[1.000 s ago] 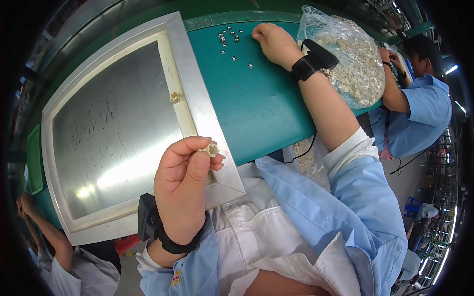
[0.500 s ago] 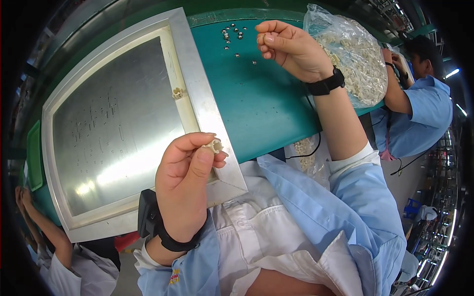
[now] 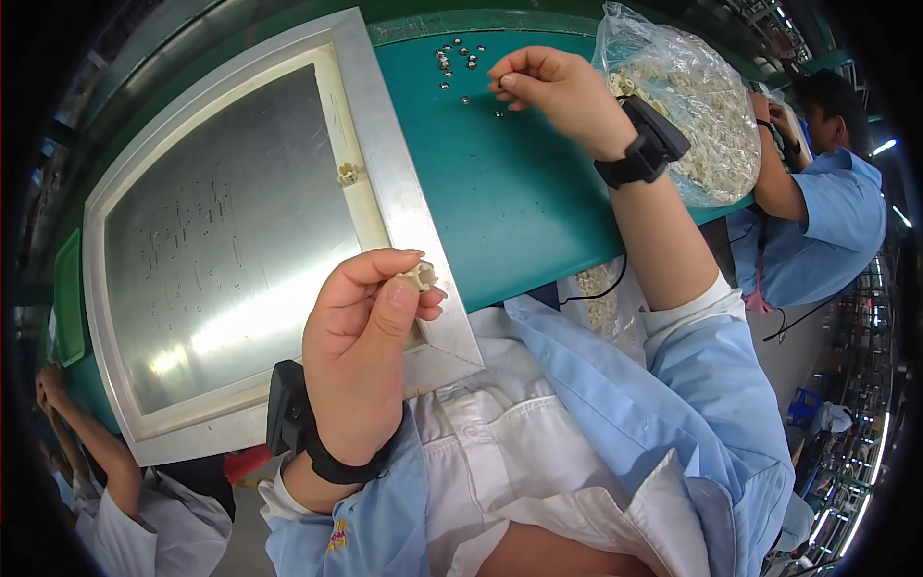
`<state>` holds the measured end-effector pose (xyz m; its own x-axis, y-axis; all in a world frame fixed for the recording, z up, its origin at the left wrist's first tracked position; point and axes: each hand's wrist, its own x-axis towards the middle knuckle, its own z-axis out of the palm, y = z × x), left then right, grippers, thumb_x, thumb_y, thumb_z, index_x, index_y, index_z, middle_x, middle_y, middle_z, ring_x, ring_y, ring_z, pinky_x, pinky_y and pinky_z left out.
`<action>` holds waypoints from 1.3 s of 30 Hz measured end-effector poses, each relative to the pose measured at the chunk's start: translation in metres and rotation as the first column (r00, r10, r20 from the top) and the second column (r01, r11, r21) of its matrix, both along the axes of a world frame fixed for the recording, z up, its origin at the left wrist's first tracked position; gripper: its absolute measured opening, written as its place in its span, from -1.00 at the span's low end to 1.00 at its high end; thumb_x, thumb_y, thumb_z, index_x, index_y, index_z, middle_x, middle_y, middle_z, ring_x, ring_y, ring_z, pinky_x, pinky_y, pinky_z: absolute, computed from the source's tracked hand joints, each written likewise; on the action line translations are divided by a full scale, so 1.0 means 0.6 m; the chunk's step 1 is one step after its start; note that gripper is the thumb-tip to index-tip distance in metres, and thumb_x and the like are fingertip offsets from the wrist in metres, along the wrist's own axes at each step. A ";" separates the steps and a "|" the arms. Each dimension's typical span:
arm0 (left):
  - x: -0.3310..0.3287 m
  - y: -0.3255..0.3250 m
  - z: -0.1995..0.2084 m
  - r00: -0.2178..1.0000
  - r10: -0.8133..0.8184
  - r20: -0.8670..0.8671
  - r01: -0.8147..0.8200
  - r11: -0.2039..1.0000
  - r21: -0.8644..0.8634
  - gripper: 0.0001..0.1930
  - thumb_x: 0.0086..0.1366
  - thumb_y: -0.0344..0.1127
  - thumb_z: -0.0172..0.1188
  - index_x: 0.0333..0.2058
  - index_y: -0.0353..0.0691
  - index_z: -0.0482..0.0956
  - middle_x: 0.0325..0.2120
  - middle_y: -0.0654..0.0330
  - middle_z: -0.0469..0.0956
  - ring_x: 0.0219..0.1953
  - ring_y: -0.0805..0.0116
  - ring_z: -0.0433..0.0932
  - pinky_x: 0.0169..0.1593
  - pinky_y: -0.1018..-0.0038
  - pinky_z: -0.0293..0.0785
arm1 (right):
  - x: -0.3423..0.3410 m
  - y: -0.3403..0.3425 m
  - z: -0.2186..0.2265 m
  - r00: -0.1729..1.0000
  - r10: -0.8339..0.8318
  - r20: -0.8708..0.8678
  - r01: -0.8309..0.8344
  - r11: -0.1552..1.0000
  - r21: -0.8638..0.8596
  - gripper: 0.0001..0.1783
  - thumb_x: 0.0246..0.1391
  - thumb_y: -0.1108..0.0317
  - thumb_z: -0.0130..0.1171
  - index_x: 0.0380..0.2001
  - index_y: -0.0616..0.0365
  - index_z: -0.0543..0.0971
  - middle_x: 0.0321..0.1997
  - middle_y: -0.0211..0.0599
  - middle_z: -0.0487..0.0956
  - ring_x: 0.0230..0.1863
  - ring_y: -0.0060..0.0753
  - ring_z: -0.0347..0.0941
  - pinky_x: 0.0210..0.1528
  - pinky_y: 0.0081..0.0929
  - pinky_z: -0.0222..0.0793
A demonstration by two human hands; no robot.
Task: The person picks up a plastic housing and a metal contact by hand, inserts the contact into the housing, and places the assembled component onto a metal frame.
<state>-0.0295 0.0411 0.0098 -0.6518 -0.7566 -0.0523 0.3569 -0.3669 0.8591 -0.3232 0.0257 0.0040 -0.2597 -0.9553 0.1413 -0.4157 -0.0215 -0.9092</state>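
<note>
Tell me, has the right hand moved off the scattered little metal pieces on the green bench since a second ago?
Yes. The right hand has lifted off the metal pieces and drawn back toward the person, fingertips pinched.

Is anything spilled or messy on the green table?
Nothing looks spilled. A few tiny metal bits lie loose on the green table by the right hand, and one cream plastic piece sits alone on the metal tray. The clear bag lies slumped, holding its pieces.
</note>
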 end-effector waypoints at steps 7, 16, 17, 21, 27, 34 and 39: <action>0.000 0.001 0.001 1.000 0.005 -0.001 -0.005 1.000 0.007 -0.78 0.27 -0.37 0.00 -0.16 -0.35 0.38 -0.33 0.21 0.48 -0.32 0.51 0.46 -0.16 0.61 0.37 | -0.018 -0.005 -0.027 0.980 -0.104 -0.172 0.110 0.994 0.027 -0.83 0.06 0.41 0.06 -0.26 0.17 0.53 -0.36 -0.51 0.51 -0.33 -0.72 0.37 -0.25 -0.73 0.30; 0.001 -0.003 -0.003 0.998 0.047 -0.031 -0.045 0.997 0.062 -0.77 0.30 -0.32 -0.05 -0.14 -0.33 0.37 -0.34 0.25 0.45 -0.32 0.54 0.42 -0.17 0.62 0.33 | 0.043 0.022 0.031 0.983 0.060 0.176 -0.054 0.998 -0.034 -0.81 0.05 0.41 0.06 -0.24 0.21 0.50 -0.38 -0.47 0.49 -0.40 -0.68 0.33 -0.30 -0.72 0.28; 0.000 -0.004 -0.006 0.996 0.046 -0.080 -0.037 0.993 0.108 -0.76 0.31 -0.31 -0.06 -0.13 -0.32 0.36 -0.35 0.25 0.44 -0.32 0.55 0.41 -0.17 0.62 0.32 | 0.058 0.029 0.040 0.948 0.124 0.293 -0.117 0.992 -0.041 -0.81 0.05 0.42 0.06 -0.24 0.22 0.49 -0.38 -0.46 0.48 -0.40 -0.67 0.34 -0.30 -0.72 0.29; 0.001 -0.007 -0.005 0.992 0.052 -0.118 -0.034 0.988 0.150 -0.75 0.31 -0.30 -0.08 -0.12 -0.31 0.34 -0.36 0.26 0.43 -0.32 0.55 0.39 -0.19 0.62 0.30 | 0.101 0.046 0.059 0.833 0.283 0.475 -0.315 0.949 -0.012 -0.81 0.05 0.43 0.06 -0.24 0.24 0.46 -0.38 -0.43 0.47 -0.36 -0.66 0.35 -0.28 -0.71 0.30; 0.003 -0.007 -0.003 0.992 0.063 -0.112 -0.049 0.991 0.125 -0.75 0.31 -0.29 -0.08 -0.12 -0.31 0.33 -0.36 0.26 0.43 -0.32 0.55 0.39 -0.19 0.62 0.29 | 0.172 0.067 0.081 0.808 0.323 0.493 -0.420 0.903 0.095 -0.81 0.02 0.49 0.09 -0.25 0.26 0.42 -0.36 -0.42 0.44 -0.29 -0.67 0.37 -0.22 -0.71 0.31; -0.002 -0.007 -0.004 0.984 0.086 -0.155 -0.064 0.988 0.141 -0.79 0.31 -0.29 -0.06 -0.16 -0.29 0.35 -0.34 0.25 0.45 -0.33 0.55 0.40 -0.19 0.60 0.32 | 0.213 0.072 0.063 0.795 0.375 0.476 -0.406 0.913 -0.042 -0.79 0.00 0.59 0.07 -0.24 0.29 0.38 -0.36 -0.39 0.45 -0.32 -0.66 0.39 -0.21 -0.70 0.35; 0.000 -0.005 -0.007 0.989 0.082 -0.126 -0.074 0.995 0.063 -0.79 0.30 -0.30 -0.03 -0.17 -0.29 0.35 -0.33 0.22 0.47 -0.32 0.54 0.41 -0.17 0.60 0.34 | 0.220 0.073 0.060 0.755 0.371 0.541 -0.443 0.896 0.004 -0.83 0.02 0.57 0.06 -0.28 0.29 0.37 -0.35 -0.38 0.45 -0.32 -0.63 0.41 -0.20 -0.68 0.36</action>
<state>-0.0298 0.0382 0.0055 -0.5951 -0.8035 -0.0178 0.4919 -0.3817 0.7826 -0.1912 0.0697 0.0399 0.1591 -0.9869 -0.0258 0.1352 0.0476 -0.9897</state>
